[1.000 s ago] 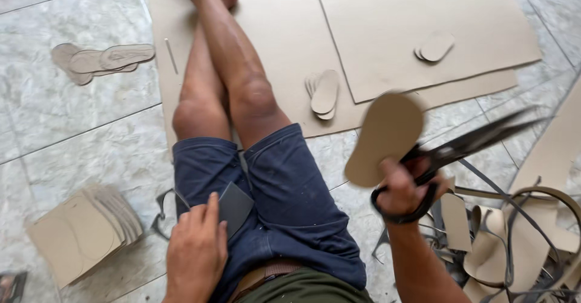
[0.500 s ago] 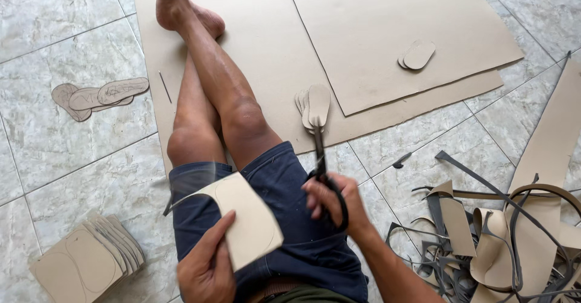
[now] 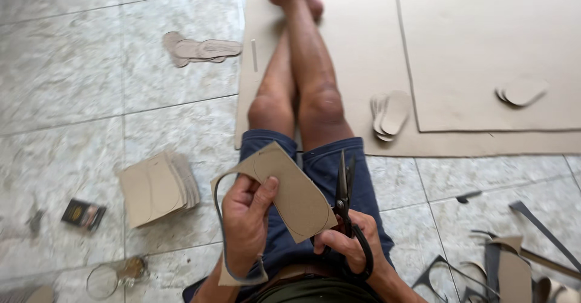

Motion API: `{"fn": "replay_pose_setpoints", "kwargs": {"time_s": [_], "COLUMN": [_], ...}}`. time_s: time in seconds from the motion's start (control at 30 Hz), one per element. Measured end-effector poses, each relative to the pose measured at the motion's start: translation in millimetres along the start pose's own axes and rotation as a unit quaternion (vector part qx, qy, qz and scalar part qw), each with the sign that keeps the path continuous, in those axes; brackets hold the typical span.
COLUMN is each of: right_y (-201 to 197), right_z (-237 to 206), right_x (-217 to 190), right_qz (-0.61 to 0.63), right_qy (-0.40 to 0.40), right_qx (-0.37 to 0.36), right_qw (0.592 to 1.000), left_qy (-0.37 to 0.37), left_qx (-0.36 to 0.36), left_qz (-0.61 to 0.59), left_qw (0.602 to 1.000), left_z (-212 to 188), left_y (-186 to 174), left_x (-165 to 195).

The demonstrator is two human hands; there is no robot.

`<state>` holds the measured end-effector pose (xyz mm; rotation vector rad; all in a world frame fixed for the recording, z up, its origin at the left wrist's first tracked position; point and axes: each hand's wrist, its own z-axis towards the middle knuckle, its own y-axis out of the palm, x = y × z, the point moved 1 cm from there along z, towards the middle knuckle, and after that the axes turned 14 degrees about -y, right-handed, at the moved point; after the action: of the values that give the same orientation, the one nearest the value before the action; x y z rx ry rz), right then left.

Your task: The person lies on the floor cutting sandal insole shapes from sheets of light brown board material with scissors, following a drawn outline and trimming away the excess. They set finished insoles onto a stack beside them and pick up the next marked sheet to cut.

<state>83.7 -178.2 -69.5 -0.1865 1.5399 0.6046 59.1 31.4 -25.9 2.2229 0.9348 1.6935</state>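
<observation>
From the head camera, the person sits on a pale marbled tile floor (image 3: 72, 85) with bare legs stretched out over a large tan cardboard sheet (image 3: 363, 49). The left hand (image 3: 245, 221) holds a tan cardboard piece marked with a sole-shaped outline (image 3: 290, 188) above the lap, its fingers (image 3: 265, 189) pressed against the piece's face with the thumb behind it; a thin curled offcut hangs from the piece around the hand. The right hand (image 3: 348, 242) has its fingers curled tight through the loops of black metal scissors (image 3: 345, 194), blades nearly closed and pointing away, just beside the piece's right edge. On the floor to the left lies a fanned stack of uncut tan cardboard blanks (image 3: 157, 188). Cut sole shapes lie in small piles (image 3: 390, 112) on the sheet. Dark strip scraps (image 3: 514, 260) litter the tiles at right.
</observation>
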Motion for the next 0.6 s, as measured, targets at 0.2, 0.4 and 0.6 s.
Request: {"fn": "replay_pose_setpoints", "kwargs": {"time_s": [0.2,0.4,0.6], "right_y": [-1.3,21.6,37.3], "right_z": [-1.0,-0.1,6.8], "right_x": [10.6,-10.2,-28.2], "right_qz": [-0.014,-0.017,0.006], "right_qy": [0.051,0.031,0.053], "right_qx": [-0.061,-0.102,-0.098], "right_qw": [0.997,0.994,0.994], "left_qy": [-0.016,-0.022,-0.002], "left_qx": [-0.041,-0.02,0.038], "left_qz": [-0.011,-0.023,0.058], "left_qw": [0.999,0.999,0.998], "left_z": [-14.1,-25.6,-34.1], "left_y": [1.5,10.0,13.9], "left_x": [31.6,32.3,34.6]}}
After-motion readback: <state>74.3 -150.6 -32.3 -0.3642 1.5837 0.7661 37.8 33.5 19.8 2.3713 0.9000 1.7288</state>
